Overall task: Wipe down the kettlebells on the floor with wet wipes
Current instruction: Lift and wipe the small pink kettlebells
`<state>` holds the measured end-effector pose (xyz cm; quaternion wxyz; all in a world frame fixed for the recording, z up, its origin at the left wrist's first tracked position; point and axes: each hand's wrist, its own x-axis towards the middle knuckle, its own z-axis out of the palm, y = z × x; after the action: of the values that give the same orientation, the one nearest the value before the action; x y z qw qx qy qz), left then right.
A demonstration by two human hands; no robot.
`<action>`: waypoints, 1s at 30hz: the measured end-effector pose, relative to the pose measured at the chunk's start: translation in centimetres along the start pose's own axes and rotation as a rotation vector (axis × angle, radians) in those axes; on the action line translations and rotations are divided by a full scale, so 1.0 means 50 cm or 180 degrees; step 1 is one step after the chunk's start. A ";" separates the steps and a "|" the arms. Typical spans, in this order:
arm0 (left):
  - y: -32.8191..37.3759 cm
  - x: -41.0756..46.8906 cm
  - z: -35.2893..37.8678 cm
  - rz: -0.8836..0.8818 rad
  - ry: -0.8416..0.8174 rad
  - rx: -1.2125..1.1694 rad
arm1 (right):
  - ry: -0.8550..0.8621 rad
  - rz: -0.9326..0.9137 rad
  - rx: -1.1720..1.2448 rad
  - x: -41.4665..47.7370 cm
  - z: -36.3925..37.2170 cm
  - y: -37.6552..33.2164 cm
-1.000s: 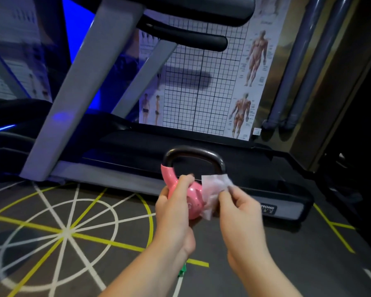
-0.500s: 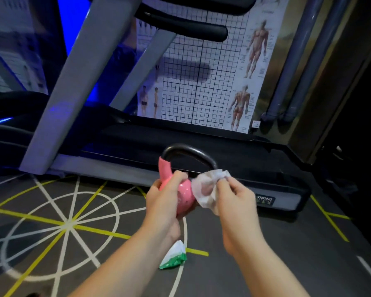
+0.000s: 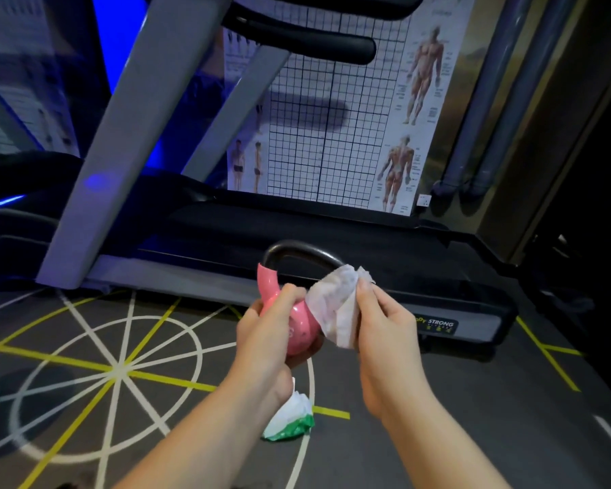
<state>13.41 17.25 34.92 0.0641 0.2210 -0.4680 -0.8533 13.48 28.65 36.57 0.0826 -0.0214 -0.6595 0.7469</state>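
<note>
Left hand (image 3: pixel 263 335) is gripping the pink kettlebell (image 3: pixel 301 331), fingers curling round its body and holding it up off the floor (image 3: pixel 455 418). Right hand (image 3: pixel 385 330) is pinching a crumpled white wet wipe (image 3: pixel 336 305) between thumb and fingertips and pressing it against the kettlebell's right side, where the dark handle (image 3: pixel 297 247) is meeting the body. The handle is arching upward above both hands. The kettlebell is sitting mid-frame, tilted, in front of the treadmill (image 3: pixel 226 238) deck. Below the left wrist, a white-and-green wipe packet (image 3: pixel 291 418) is lying on the floor, partly hidden by the forearm. The floor is showing white and yellow line markings (image 3: pixel 120 368) spreading out to the left. Behind the treadmill, a grid poster (image 3: pixel 332 118) with anatomy figures is hanging on the wall, grey pipes (image 3: pixel 491 100) running down beside it.
</note>
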 end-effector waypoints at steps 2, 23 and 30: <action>0.003 0.001 -0.005 0.0206 0.0020 0.0245 | 0.0059 -0.0050 0.0000 0.000 0.001 0.011; 0.023 0.009 -0.073 0.0982 -0.0093 0.2032 | -0.0349 -0.0695 -0.0901 0.004 -0.015 0.057; 0.026 0.026 -0.090 0.1537 -0.0122 0.3061 | -0.0480 -0.0886 -0.1163 0.009 -0.008 0.063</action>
<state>14.09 12.63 33.50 0.1415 0.0959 -0.8445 -0.5076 12.78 28.75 33.43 0.1301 0.1109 -0.7846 0.5960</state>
